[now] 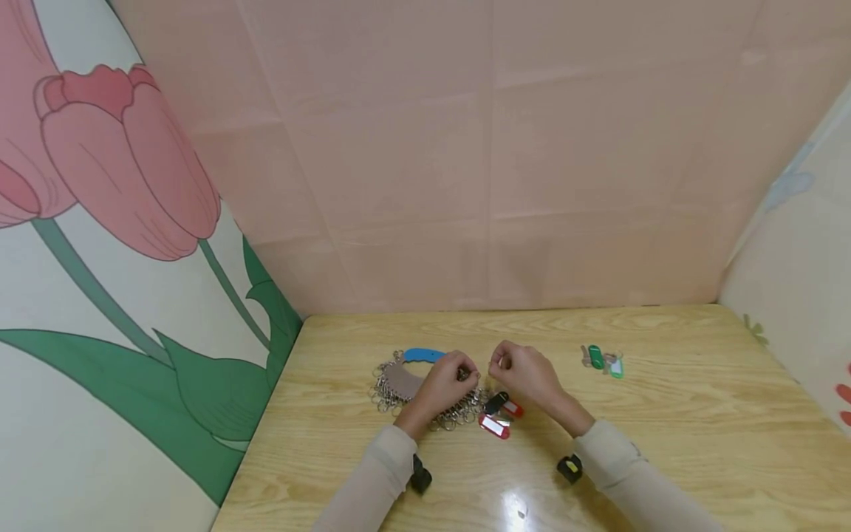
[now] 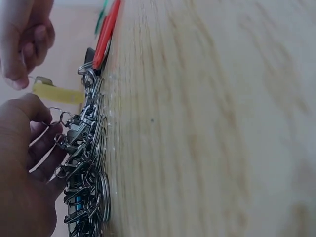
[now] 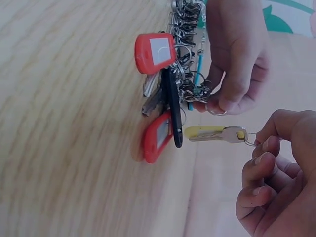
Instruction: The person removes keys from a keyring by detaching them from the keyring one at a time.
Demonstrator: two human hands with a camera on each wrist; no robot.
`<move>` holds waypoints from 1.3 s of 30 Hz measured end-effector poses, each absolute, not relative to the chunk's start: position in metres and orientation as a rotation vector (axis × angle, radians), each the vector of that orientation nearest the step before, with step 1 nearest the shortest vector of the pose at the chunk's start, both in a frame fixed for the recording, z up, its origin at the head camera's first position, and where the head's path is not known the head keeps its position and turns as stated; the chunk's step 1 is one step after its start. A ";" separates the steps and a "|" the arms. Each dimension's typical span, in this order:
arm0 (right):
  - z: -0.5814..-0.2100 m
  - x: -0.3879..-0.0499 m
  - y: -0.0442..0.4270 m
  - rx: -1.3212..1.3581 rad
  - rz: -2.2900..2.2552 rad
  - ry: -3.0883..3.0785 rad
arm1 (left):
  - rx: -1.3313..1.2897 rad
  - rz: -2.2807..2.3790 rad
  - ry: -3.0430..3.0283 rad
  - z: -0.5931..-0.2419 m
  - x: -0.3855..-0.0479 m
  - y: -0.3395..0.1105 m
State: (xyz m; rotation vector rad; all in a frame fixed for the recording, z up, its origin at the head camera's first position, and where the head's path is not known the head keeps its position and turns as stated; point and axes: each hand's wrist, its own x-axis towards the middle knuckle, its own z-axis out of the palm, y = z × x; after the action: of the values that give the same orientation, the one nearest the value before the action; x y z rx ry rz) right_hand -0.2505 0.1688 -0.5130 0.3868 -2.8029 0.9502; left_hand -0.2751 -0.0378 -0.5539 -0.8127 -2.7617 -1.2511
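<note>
Above the pale wood-grain surface (image 1: 705, 428): I see two bare hands close together, cuffs of the beige sleeves (image 1: 601, 452) near the wrists.
Left hand (image 1: 447, 380): the grip pinches a thin metal split ring (image 3: 217, 111) at the end of the clasp row.
Right hand (image 1: 530, 373): the grip pinches a small wire ring (image 3: 250, 141) between thumb and finger; the other fingers are curled.
Yellow-tagged key: from that wire ring hang a silver metal key (image 3: 231, 134) and a slim yellow plastic tag (image 3: 196, 130), held in the air between the hands, near the end clasps.
Key holder: a curved brown plate (image 1: 401, 380) with a blue handle (image 1: 423, 355) lies on the surface, edged by a row of metal clasps and rings (image 2: 89, 148), partly behind the left hand.
Red and black tags: two red plastic tags with white labels (image 3: 156, 53) and a black oblong tag (image 3: 172, 108) sit with keys at the holder's right end; I cannot tell whether they are linked to it.
Green tags: a solid green tag (image 1: 595, 357) and a green-rimmed tag (image 1: 617, 367) lie with keys, well apart on the right.
</note>
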 end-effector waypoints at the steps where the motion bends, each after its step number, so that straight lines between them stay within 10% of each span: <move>1: -0.512 -0.250 0.169 0.395 0.945 -2.796 | -0.821 -1.241 -2.756 -0.554 -0.275 -0.038; 39: -0.480 -0.259 0.184 0.497 0.798 -2.692 | -0.823 -1.005 -2.660 -0.551 -0.277 -0.041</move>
State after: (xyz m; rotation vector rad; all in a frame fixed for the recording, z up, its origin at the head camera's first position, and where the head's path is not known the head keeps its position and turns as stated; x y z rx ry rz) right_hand -0.2589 0.1841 -0.4797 0.4972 -2.6918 0.7977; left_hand -0.2769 -0.0411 -0.5509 -0.8228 -2.6597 -1.0053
